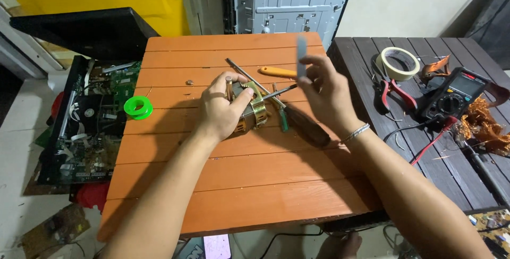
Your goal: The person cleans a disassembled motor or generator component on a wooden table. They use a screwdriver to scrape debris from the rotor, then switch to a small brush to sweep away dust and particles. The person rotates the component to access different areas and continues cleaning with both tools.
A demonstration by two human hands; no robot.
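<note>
1. A small brass-and-steel wound motor core [249, 111] is clamped by the left hand [220, 108], fingers wrapped round it, pinned mid-table for steadiness.
2. A thin grey flat strip [302, 57] is pinched upright in the right hand [326, 92], lifted just right of the core.
3. Counted on the orange slatted wooden table [239, 184]: two screwdrivers, one orange-handled [277, 71], far; one dark-handled [305, 126], right.
4. One green solder spool [138, 107], left.
</note>
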